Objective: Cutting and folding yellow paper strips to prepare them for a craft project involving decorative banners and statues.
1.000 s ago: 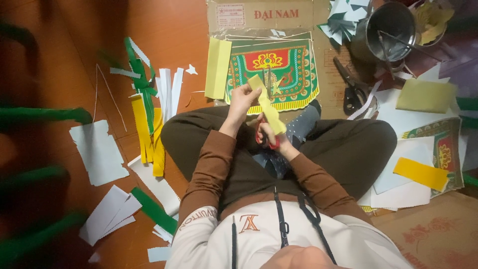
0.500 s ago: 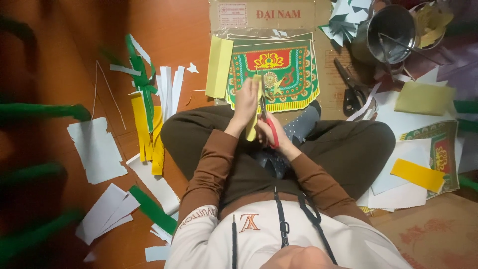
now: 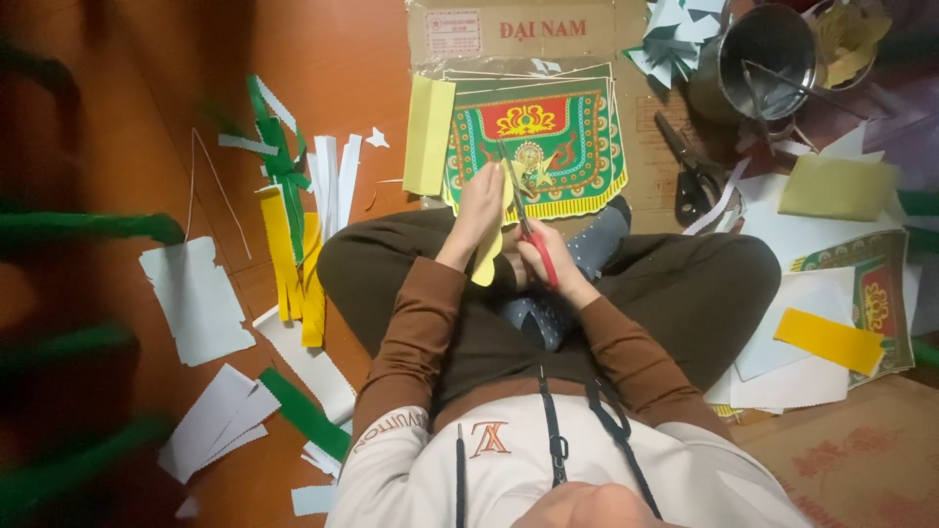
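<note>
One view only, straight down from the head camera, and both hands meet over the crossed legs. Left hand (image 3: 481, 207) is clamped around a pale yellow paper strip (image 3: 489, 256), which hangs down from the fist toward the lap; its upper end is hidden behind the fingers. Right hand (image 3: 548, 252) is closed through the red handles of a pair of scissors (image 3: 525, 217), blades pointing up and away, their tips lost against the busy pattern behind, so whether the blades are apart or together is hard to make out. That pattern belongs to a green, red and gold printed paper banner (image 3: 548, 137) with a yellow fringe, lying on a flat brown cardboard sheet (image 3: 626, 59) that carries red lettering and a small white label at its top left. Just left of the banner lies a folded light yellow sheet (image 3: 428, 135). Black scissors (image 3: 691, 176) rest at the cardboard's right edge, near a metal pot (image 3: 763, 59) whose contents are too dark to read. Far right, a second printed banner (image 3: 875, 298) is cut off by the frame, a bright yellow strip (image 3: 829, 340) lying across white sheets beside it. On the orange floor to the left sit yellow strips (image 3: 293, 264), green strips (image 3: 274, 147) and torn white paper pieces (image 3: 196, 298); the green shapes at the far left edge are blurred beyond telling.
</note>
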